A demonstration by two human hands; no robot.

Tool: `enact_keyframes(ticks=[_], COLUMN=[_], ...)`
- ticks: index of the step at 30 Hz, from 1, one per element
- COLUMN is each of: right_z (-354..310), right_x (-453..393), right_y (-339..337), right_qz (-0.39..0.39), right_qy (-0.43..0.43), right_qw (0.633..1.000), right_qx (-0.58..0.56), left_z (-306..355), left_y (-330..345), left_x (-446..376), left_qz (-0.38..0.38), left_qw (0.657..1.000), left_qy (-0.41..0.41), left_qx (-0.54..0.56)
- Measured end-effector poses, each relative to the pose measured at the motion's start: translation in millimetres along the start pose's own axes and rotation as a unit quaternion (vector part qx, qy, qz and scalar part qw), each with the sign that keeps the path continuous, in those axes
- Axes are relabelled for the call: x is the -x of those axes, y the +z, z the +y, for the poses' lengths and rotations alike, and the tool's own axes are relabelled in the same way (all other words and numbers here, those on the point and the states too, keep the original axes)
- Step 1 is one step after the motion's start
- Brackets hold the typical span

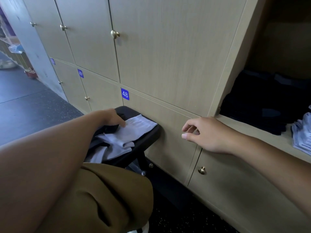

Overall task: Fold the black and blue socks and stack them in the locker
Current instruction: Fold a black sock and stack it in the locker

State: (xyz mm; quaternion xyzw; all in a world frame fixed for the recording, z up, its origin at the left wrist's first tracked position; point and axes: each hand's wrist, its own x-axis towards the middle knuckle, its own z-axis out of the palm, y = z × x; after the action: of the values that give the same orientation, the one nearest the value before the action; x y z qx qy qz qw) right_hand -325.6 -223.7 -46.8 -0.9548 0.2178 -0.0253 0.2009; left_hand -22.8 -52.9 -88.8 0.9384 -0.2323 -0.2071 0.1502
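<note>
Head view, looking down at a black stool pushed against the locker wall; everything below is placed relative to that stool. On its seat lies a loose heap of socks: a pale blue sock spread flat on top, more pale blue fabric bunched toward the near edge, black socks partly buried under it. Left hand rests on the seat's far-left side, fingers bent down onto the blue sock's edge; whether they pinch the cloth or only press it cannot be told. Right hand hangs in the air to the right of the stool, in front of a shut locker door, fingers loosely curled, holding nothing. Further right of the stool is the open locker, with a stack of folded black socks and, at the frame edge, folded blue socks on its shelf.

Handling, as a judgement: socks are light, soft and limp, no stiffness, will drape and slide on the smooth seat. Best taken by the cuff edge with a pinch, the other hand at the toe to flatten and fold. Tangled pieces likely drag along, so separate first.
</note>
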Motion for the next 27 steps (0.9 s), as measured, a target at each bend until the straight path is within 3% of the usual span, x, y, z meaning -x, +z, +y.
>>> enact_keyframes(ticks=[9,16,27], right_z=[-1,-1,0], right_x=[-2,-1,1], right_y=[2,3,0], right_qz=[-0.016,-0.019,-0.017], right_qy=[-0.005,-0.007,-0.006], right_qw=[1.0,1.0,1.0], right_qx=[0.004,0.006,0.001], left_z=[-15,-21,-16], left_y=[-10,-14,-23], left_x=[-4,-1,7], left_qz=[0.053,0.051,0.15], left_qw=[0.995,0.996,0.988], left_qy=[-0.017,-0.038,-0.002], left_qx=[-0.08,-0.067,-0.023])
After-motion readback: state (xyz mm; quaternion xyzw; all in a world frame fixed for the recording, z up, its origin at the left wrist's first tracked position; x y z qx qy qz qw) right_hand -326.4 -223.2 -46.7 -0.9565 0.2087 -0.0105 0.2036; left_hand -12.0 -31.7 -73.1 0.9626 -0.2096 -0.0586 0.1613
